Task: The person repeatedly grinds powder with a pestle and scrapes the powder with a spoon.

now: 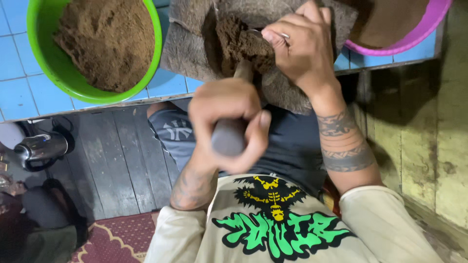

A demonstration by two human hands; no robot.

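Over the blue-tiled desk [19,92] edge, the left hand [229,124] has its grip clenched round a dark pestle [229,136] that points into brown powder [239,44] heaped on a grey cloth [187,53]. The right hand [304,46] rests on the powder, fingers pinching a small metal piece [284,35]. A green bowl [44,58] of powder sits left, a pink bowl [414,36] right.

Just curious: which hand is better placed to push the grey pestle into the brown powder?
Probably left: the left hand grips the pestle, while the right hand pinches a metal piece at the brown powder.
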